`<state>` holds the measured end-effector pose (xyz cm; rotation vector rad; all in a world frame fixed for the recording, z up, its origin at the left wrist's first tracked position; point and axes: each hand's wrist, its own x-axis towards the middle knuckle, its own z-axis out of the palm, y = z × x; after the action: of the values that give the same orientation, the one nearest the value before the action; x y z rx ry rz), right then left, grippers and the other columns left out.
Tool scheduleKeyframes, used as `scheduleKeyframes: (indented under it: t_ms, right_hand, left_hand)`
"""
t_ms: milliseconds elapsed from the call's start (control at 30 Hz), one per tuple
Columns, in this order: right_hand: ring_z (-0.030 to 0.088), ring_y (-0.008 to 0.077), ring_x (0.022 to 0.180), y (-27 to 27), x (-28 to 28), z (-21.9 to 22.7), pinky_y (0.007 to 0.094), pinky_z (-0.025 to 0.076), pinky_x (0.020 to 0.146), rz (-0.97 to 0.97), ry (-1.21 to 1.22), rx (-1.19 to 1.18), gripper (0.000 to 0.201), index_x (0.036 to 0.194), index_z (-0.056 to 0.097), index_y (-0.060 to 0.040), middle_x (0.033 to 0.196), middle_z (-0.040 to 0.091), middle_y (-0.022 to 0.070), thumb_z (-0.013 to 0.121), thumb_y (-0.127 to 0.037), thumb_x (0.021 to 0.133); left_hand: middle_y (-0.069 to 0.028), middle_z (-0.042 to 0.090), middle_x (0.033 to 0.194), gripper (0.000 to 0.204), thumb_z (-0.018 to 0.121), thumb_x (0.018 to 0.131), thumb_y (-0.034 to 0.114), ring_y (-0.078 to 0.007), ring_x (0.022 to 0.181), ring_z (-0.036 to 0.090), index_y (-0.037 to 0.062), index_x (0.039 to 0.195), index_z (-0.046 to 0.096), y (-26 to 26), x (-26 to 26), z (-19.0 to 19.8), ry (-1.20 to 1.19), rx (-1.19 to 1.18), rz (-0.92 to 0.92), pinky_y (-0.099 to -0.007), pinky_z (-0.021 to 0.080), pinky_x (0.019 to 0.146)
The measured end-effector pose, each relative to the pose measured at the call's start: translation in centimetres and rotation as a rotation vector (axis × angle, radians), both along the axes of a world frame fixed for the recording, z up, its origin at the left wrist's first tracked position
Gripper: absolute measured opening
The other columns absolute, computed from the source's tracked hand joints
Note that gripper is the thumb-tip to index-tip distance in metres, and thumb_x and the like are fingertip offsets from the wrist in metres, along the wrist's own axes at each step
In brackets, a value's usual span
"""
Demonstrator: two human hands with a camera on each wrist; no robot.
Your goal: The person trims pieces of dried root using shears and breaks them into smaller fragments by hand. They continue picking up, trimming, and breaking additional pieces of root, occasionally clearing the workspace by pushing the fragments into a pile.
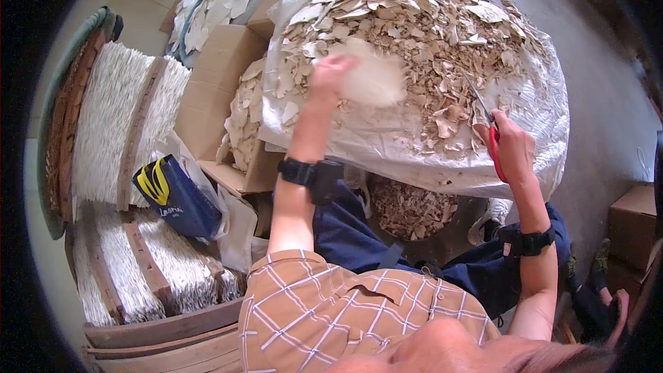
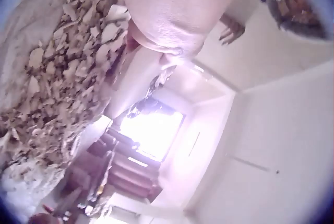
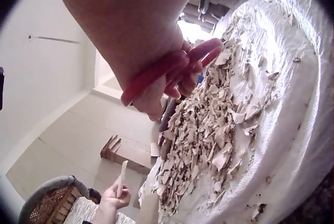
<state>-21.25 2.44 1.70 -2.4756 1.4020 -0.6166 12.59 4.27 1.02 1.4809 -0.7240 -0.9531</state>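
Note:
My left hand (image 1: 333,74) pinches a thin, pale, roundish flat piece (image 1: 376,77) by its edge, over the left part of a heap of broken flakes (image 1: 428,55); both are blurred in the head view. Seen from the right wrist, that piece (image 3: 122,178) stands edge-on between thumb and fingers. What it is made of, I cannot tell. On the right side of the heap, my right hand (image 1: 515,146) grips red-handled scissors (image 1: 494,145), their blades pointing away over the flakes. Fingers pass through the red handle loops (image 3: 156,77) in the right wrist view.
White plastic sheeting (image 1: 545,131) lies under the heap. An open cardboard box (image 1: 224,76) with larger pale pieces stands left, beside a blue bag (image 1: 183,197) and stacked white sheets (image 1: 110,124). Below the work surface sits a container of scraps (image 1: 414,211). Another person's feet show at lower right.

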Motion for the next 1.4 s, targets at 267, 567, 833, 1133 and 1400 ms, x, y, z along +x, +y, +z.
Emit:
scheduleKeyframes:
  t_ms: [267, 567, 833, 1133, 1400]
  right_hand:
    - [0.061, 0.0296, 0.066, -0.2, -0.5, -0.1, 0.0381, 0.045, 0.054, -0.021, -0.012, -0.018, 0.033, 0.093, 0.055, -0.0067, 0.071, 0.061, 0.013, 0.06, -0.037, 0.081]
    - [0.062, 0.0292, 0.065, -0.6, -0.6, -0.5, 0.0379, 0.045, 0.054, -0.034, -0.004, 0.001, 0.036, 0.094, 0.056, -0.0066, 0.071, 0.062, 0.0133, 0.059, -0.039, 0.081]
    - [0.061, 0.0289, 0.064, -1.4, -1.9, 0.0, 0.0377, 0.045, 0.055, -0.104, -0.004, -0.001, 0.034, 0.092, 0.057, -0.0071, 0.067, 0.06, 0.012, 0.061, -0.039, 0.08]
    - [0.063, 0.0275, 0.063, -1.7, -4.4, 2.2, 0.0374, 0.047, 0.054, -0.226, -0.017, 0.007, 0.042, 0.09, 0.058, -0.0081, 0.067, 0.063, 0.01, 0.055, -0.049, 0.08]
    - [0.064, 0.0283, 0.064, -2.1, -5.5, 0.8, 0.0386, 0.048, 0.055, -0.243, 0.058, 0.047, 0.04, 0.087, 0.057, -0.0078, 0.067, 0.063, 0.0117, 0.056, -0.047, 0.08]
  left_hand:
    - [-0.0077, 0.061, 0.089, 0.019, 0.053, 0.085, 0.02, -0.0203, 0.078, 0.06, 0.0035, 0.095, 0.053, 5.6, 15.0, -3.5, 0.613, -0.484, 0.865, -0.0362, 0.052, 0.065]
    - [-0.0037, 0.063, 0.086, 0.024, 0.066, 0.077, 0.014, -0.0142, 0.066, 0.061, 0.0075, 0.1, 0.06, -2.1, -2.1, -5.5, -0.433, -0.008, -0.364, -0.0263, 0.051, 0.057]
    - [-0.003, 0.055, 0.113, 0.03, 0.059, 0.07, 0.009, -0.0233, 0.105, 0.051, 0.0146, 0.1, 0.06, -2.7, -12.9, -7.3, -1.421, -0.468, -0.963, -0.0341, 0.044, 0.086]
    - [-0.0126, 0.05, 0.121, 0.046, 0.065, 0.072, 0.038, -0.031, 0.115, 0.044, 0.0183, 0.112, 0.056, -6.2, -13.9, -7.0, -1.248, -0.411, -0.637, -0.0402, 0.039, 0.094]
    - [-0.0103, 0.039, 0.132, 0.052, 0.066, 0.07, 0.044, -0.0328, 0.125, 0.029, 0.02, 0.115, 0.054, -7.5, -15.9, -10.1, -1.511, -0.269, -0.657, -0.0506, 0.029, 0.098]
